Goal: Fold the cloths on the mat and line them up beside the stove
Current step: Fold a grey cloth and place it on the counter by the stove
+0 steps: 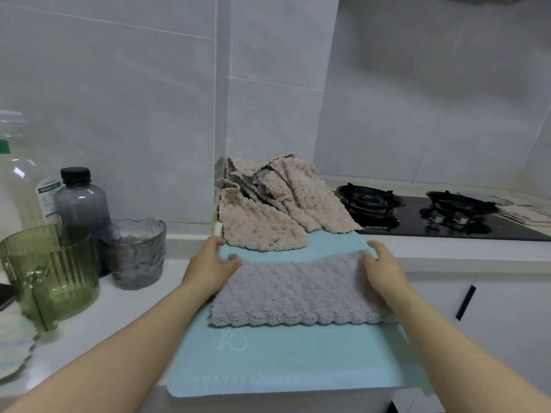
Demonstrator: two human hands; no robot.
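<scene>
A grey fluffy cloth (298,290) lies across the middle of the light blue mat (283,359). My left hand (211,265) pinches its far left corner and my right hand (381,269) pinches its far right corner. The far edge sags between the two hands. Behind it, a heap of several beige cloths (277,204) rests on the mat's far end and leans against the wall corner. The black gas stove (441,213) sits to the right of the heap. Folded beige cloths (527,214) lie beyond the stove at the far right.
On the white counter to the left stand a green glass pitcher (50,272), a grey textured glass (134,251), a dark bottle (80,204) and a clear plastic bottle (21,174). A plate edge (12,347) shows at the lower left. White cabinet doors (492,323) are below right.
</scene>
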